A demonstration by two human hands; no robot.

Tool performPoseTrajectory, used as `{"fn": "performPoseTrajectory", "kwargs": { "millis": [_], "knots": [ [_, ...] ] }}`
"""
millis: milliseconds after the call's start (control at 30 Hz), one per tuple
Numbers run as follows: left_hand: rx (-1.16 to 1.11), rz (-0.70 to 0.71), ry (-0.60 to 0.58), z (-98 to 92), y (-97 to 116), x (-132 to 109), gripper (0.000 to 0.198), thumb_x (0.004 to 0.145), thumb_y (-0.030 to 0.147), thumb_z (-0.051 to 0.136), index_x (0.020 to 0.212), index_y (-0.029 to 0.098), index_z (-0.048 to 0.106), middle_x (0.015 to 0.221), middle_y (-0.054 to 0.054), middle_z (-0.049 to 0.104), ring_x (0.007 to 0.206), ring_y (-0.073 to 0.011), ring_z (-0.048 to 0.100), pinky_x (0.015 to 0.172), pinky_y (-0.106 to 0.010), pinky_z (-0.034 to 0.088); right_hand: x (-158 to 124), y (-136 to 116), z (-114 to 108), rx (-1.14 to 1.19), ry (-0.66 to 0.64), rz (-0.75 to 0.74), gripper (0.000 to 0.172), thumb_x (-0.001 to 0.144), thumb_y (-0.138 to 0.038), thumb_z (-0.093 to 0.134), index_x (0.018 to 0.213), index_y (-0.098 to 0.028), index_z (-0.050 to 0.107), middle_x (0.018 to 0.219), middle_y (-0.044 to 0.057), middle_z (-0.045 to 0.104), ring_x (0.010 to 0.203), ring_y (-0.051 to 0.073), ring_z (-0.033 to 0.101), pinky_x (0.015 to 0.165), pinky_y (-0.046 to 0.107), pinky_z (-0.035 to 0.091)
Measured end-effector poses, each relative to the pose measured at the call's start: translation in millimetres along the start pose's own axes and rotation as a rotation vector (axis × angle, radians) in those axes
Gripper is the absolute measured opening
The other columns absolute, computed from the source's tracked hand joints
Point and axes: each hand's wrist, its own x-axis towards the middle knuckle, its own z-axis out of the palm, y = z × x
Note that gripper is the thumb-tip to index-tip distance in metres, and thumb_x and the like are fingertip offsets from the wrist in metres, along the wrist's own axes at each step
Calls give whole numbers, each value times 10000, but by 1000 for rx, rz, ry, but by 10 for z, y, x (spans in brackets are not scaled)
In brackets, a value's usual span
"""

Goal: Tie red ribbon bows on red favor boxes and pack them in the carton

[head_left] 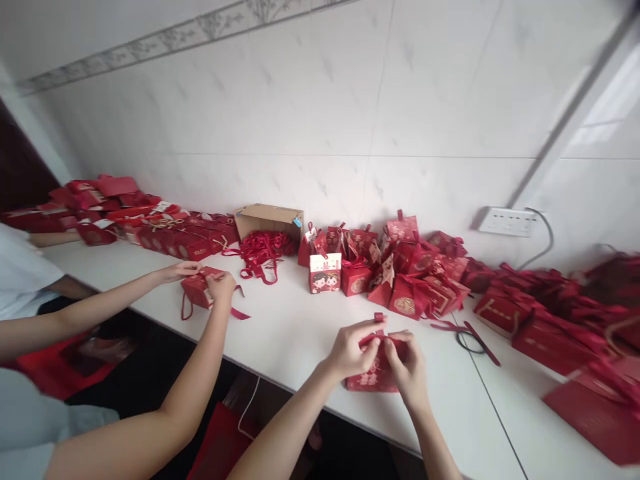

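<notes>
A red gift box with pale lettering stands on the white table close in front of me. My left hand is closed at its top, with thumb and fingertips pinching around the base of a small ribbon loop that sticks up. From the other side my right hand also grips the upper edge, its thumb beside the ribbon. Both hands cover much of the box's top. Behind it stands a small box with two cartoon figures, next to a pile of red gift boxes.
A cardboard box spills red ribbons. To my left, a co-worker's hands work on another red box. More red boxes line the right side, near loose ribbon and a black ring. A power strip is on the wall.
</notes>
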Motion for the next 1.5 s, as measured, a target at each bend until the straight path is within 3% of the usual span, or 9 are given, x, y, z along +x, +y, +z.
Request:
{"fn": "performPoseTrajectory", "kwargs": {
  "millis": [533,633,700,867,1000,1100,1200,1367,1500],
  "knots": [
    [76,-3,-118,-108,-65,69,354,855,190,473,1180,159,609,1195,-87,646,1128,-204,600,977,-334,505,69,-41,-16,57,-79,38,108,850,-314,521,841,-208,540,807,15,592,751,158,574,735,302,473],
    [44,-110,-179,-149,-45,76,393,864,233,481,1246,187,561,1247,-70,615,1124,-207,601,971,-322,500,28,-33,-69,106,-103,96,275,853,-340,532,1099,-221,503,851,12,605,769,162,579,757,313,484],
    [-2,-206,-190,-160,-30,72,464,865,267,499,1325,202,481,1263,-80,603,1097,-209,614,951,-321,504,-7,-21,-105,159,-121,182,347,849,-382,541,1150,-221,482,874,20,612,759,167,578,743,319,489],
    [-341,-378,-34,-127,-65,-41,759,835,416,553,1463,250,160,1282,-124,567,1025,-224,629,895,-373,514,-20,-87,-171,228,-108,283,269,824,-464,561,856,-197,561,870,46,631,819,197,600,735,318,488],
    [-565,-513,32,-77,-112,-329,797,798,518,573,1444,272,176,1387,-119,459,1224,-277,498,994,-410,450,90,-312,-298,323,20,368,279,775,-470,629,799,-197,576,803,28,636,768,191,600,690,304,486],
    [-594,-607,-53,-13,-2,-551,709,777,553,584,1374,256,340,1346,-108,501,1238,-313,479,992,-427,455,186,-530,-427,350,147,380,283,758,-465,651,827,-198,589,814,26,646,757,187,598,693,299,487],
    [-570,-608,-131,66,262,-646,643,748,607,587,1261,241,458,1272,-107,562,1155,-326,546,924,-428,511,244,-736,-542,348,216,386,287,750,-468,656,807,-197,578,814,24,657,735,182,605,665,283,491],
    [-557,-540,-109,159,660,-586,605,731,664,565,1182,275,460,1146,-90,626,950,-288,652,701,-369,597,235,-978,-709,303,224,367,292,766,-467,632,847,-190,584,844,36,667,740,185,622,636,269,506],
    [-526,-494,-102,181,728,-548,618,708,673,588,1146,253,470,1090,-98,635,914,-288,660,708,-367,603,199,-1067,-822,201,215,286,265,795,-450,609,866,-199,559,843,28,655,728,167,622,620,254,507]
  ]
}}
